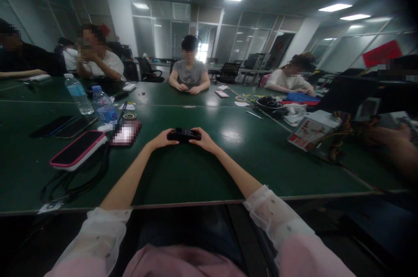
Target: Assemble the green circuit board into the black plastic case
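Note:
Between my hands a small, black, box-shaped device (183,134) is held level, low over the green table or resting on it; I cannot tell which. My left hand (163,139) is closed on its left end, thumb along the near side. Its right end sits in my right hand (205,141), which grips it in the same way. Fingers on the far side are partly hidden behind it. What kind of device it is does not show clearly. Left of my left hand lies a blurred-out card-like item (126,133) with a pinkish edge.
On the left stand two water bottles (78,96), near dark phones (73,127) and a pink-rimmed device (78,150) with a black cord. A pen (254,115), a metal box with cables (313,131) and loose wires lie right. Several people sit around the green table (196,181).

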Demonstrator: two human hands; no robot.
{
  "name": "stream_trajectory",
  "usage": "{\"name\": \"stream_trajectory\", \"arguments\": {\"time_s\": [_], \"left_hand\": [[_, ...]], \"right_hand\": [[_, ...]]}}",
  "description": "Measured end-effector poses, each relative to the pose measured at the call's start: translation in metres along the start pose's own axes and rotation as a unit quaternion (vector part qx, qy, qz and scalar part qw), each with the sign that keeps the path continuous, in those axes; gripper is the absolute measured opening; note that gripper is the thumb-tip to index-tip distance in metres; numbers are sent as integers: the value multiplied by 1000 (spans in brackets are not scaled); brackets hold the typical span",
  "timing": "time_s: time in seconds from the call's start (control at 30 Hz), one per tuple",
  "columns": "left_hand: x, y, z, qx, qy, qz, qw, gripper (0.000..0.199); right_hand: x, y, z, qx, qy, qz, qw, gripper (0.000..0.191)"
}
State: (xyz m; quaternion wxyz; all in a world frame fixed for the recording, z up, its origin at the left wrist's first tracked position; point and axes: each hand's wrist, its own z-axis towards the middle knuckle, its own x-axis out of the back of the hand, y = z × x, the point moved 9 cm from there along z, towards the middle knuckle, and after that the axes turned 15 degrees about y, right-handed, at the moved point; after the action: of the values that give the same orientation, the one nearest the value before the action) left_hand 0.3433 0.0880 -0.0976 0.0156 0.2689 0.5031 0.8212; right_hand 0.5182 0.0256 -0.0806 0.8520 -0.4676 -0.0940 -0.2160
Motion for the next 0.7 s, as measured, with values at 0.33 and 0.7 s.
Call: {"name": "stream_trajectory", "arguments": {"time_s": [0.33, 0.7], "left_hand": [[0, -2, 0, 2, 3, -3, 1000, 66], [0, -12, 4, 0, 7, -17, 1000, 63]], "right_hand": [[0, 4, 2, -9, 8, 27, 1000, 51], [18, 5, 12, -54, 76, 100, 991, 53]]}}
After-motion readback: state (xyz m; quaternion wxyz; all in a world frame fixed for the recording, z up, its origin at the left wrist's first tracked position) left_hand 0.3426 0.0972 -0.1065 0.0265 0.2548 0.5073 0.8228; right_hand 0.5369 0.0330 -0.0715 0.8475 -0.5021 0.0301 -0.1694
